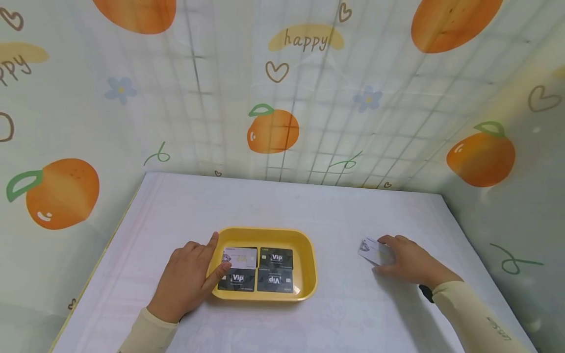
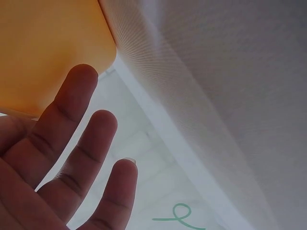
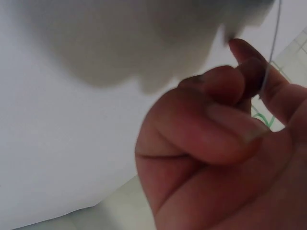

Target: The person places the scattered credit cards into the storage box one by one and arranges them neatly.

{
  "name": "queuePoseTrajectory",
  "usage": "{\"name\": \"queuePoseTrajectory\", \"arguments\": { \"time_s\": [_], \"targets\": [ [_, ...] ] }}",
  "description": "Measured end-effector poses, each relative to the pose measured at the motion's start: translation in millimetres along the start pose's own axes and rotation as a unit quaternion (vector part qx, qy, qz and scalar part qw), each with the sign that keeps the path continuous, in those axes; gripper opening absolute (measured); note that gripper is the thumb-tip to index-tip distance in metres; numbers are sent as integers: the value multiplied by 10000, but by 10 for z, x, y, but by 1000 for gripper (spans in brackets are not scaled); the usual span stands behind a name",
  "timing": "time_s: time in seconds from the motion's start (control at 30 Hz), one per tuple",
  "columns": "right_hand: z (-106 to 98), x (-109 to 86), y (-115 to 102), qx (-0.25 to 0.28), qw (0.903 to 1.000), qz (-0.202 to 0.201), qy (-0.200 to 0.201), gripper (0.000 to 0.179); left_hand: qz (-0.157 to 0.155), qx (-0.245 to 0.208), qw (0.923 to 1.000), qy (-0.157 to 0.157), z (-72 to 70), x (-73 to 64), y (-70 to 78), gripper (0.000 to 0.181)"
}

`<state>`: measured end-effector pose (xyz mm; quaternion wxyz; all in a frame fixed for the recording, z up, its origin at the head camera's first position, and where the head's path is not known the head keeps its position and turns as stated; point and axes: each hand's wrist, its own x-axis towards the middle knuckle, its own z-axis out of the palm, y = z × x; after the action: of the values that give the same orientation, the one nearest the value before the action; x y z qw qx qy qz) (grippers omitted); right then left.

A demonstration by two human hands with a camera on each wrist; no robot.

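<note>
In the head view a yellow tray (image 1: 265, 233) holds several cards laid in two rows. Among them are a pale card (image 1: 243, 258) at the upper left and a dark VIP card (image 1: 276, 258) at the upper right. My left hand (image 1: 187, 277) lies at the tray's left side, index finger along the corner, thumb reaching over the rim above the cards. Loosely extended fingers (image 2: 72, 103) show beside the tray's outer wall in the left wrist view. To the right, my right hand (image 1: 408, 262) holds a white card (image 1: 375, 251) between thumb and fingers, low over the table.
A white cloth covers the table (image 1: 335, 314). Behind it hangs a curtain (image 1: 212, 122) printed with oranges, with grid lines showing through. More of the same printed cloth runs along both sides.
</note>
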<state>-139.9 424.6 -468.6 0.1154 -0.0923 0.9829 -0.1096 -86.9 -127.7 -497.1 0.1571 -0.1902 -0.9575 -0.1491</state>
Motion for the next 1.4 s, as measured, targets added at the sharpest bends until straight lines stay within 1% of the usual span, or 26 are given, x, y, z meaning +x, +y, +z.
{"name": "queuePoseTrajectory", "arguments": {
  "time_s": [0.13, 0.4, 0.5, 0.63, 0.77, 0.9, 1.0, 1.1, 1.23, 1.33, 1.4],
  "targets": [
    [-13, 1, -5, -26, 10000, -27, -11, 86, 25, 15, 10000, 34, 7, -3, -10, 81],
    [-41, -3, -32, -78, 9998, -39, -161, 83, 64, -6, 10000, 63, -10, 4, -6, 83],
    [-50, -11, -53, -83, 9998, -101, -130, 79, 86, -24, 9999, 93, -16, 6, -7, 83],
    [-75, -25, -78, -241, 9995, -224, 12, 72, 108, -62, 9999, 106, -31, 13, -1, 82],
    [-163, -32, -159, -476, 9980, -396, 95, 67, 98, -57, 9999, 94, -45, 17, 3, 82],
    [-312, -35, -366, -668, 9946, -722, 341, 60, 127, -47, 9998, 131, -36, 21, -8, 81],
    [-445, -22, -606, -798, 9890, -1108, 572, 55, 145, -59, 9998, 156, -26, 22, -25, 81],
    [-576, -4, -887, -989, 9800, -1561, 743, 55, 126, -64, 9998, 161, -6, 20, -39, 81],
    [-691, 21, -1266, -1154, 9667, -2098, 900, 58, 72, -71, 9999, 112, 20, 13, -52, 82],
    [-723, 46, -1517, -1211, 9592, -2356, 987, 64, 57, -83, 9999, 67, 14, 12, -46, 82],
    [-717, 75, -1672, -1251, 9570, -2443, 940, 67, 71, -79, 9999, 71, 0, 18, -41, 82]
  ]
}}
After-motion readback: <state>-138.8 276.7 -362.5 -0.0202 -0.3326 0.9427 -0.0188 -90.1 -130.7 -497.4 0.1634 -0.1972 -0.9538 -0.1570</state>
